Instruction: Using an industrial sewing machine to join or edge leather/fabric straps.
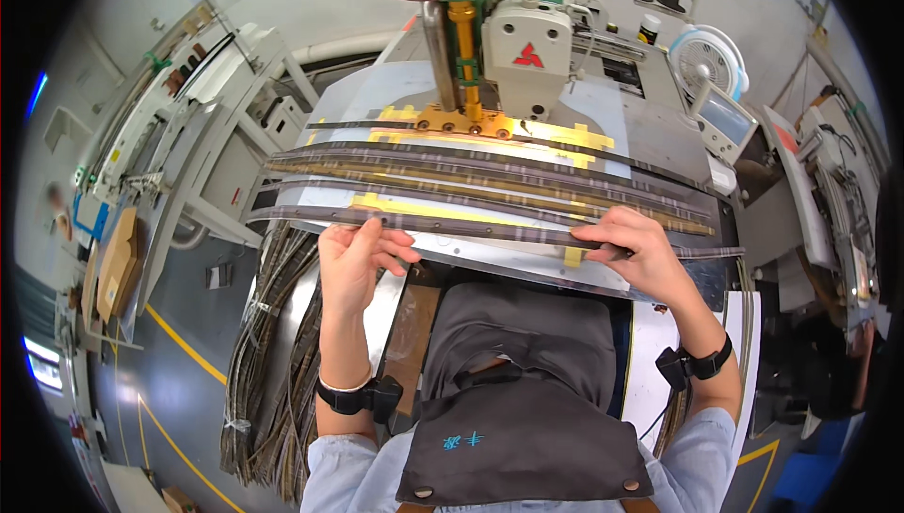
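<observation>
A long, narrow dark strip, purplish grey with small dots along it, lies lengthwise across the near edge of the worktable. My left hand pinches its lower edge left of the middle, thumb and forefinger together, the other fingers loosely bent. Farther right, my right hand grips the same strip between thumb and fingers; part of the strip is hidden behind those fingers. Just beyond it, several similar brown and grey strips lie side by side, with yellow tape showing between them.
A sewing machine head stands over the far side of the table, above a brass-coloured clamp. Bundled strips hang at the left. At the right are a control screen and a fan. My lap sits close to the table edge.
</observation>
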Demonstrator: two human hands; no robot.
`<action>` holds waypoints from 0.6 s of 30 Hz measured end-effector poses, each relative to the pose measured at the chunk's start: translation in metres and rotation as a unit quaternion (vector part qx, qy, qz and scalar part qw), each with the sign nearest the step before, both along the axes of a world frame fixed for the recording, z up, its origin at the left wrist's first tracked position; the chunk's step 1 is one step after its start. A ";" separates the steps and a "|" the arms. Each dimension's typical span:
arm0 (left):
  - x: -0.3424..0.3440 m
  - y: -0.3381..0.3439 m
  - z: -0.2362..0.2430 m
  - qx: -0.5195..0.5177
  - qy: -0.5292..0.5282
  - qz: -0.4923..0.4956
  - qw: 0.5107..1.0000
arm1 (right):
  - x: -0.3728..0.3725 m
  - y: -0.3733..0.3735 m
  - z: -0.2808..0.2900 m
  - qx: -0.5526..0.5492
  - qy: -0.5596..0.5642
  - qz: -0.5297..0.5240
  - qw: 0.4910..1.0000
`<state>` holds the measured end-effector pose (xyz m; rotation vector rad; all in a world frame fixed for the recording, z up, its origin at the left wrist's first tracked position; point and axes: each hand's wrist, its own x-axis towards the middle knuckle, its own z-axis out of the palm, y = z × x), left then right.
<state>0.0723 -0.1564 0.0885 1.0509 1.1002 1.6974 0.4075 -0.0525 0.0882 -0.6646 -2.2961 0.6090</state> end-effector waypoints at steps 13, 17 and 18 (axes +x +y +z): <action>0.014 -0.002 0.002 -0.018 0.001 -0.026 0.999 | 0.000 0.009 0.000 -0.054 -0.040 0.004 0.998; 0.024 -0.003 0.003 -0.018 -0.045 -0.056 0.997 | -0.014 -0.002 0.017 -0.046 -0.052 -0.032 0.997; 0.024 -0.004 0.004 -0.018 -0.035 -0.061 0.997 | -0.019 -0.006 0.023 -0.035 -0.061 -0.007 0.997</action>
